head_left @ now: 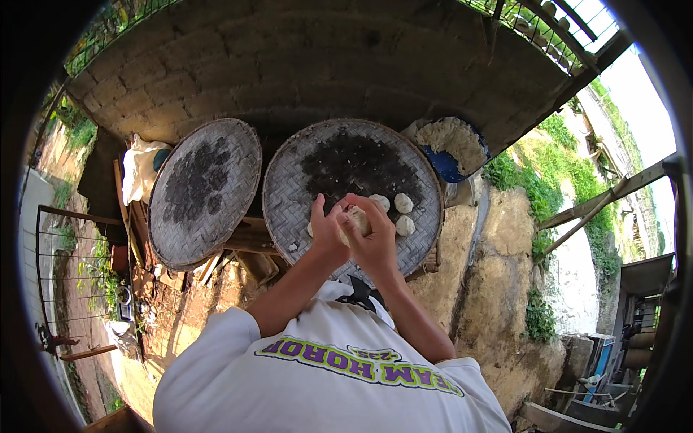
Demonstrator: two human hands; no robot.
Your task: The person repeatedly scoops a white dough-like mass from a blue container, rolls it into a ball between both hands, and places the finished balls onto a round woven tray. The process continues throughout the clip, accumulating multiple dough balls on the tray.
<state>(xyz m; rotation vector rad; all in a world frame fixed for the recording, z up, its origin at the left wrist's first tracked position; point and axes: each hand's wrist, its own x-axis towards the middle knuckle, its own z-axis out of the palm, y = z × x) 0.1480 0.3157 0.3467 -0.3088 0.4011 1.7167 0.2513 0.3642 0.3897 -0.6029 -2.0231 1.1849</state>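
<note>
While a round woven tray with a dark patch sits at the left, the left hand and the right hand are together, cupped around a pale lump above a second woven tray that is also darkened. Just right of the hands, pale balls lie on that second tray, and farther right, near its rim, a blue basin holds a pale crumbly mass.

An outdoor yard workspace: block wall, woven trays, bare ground, greenery
</note>
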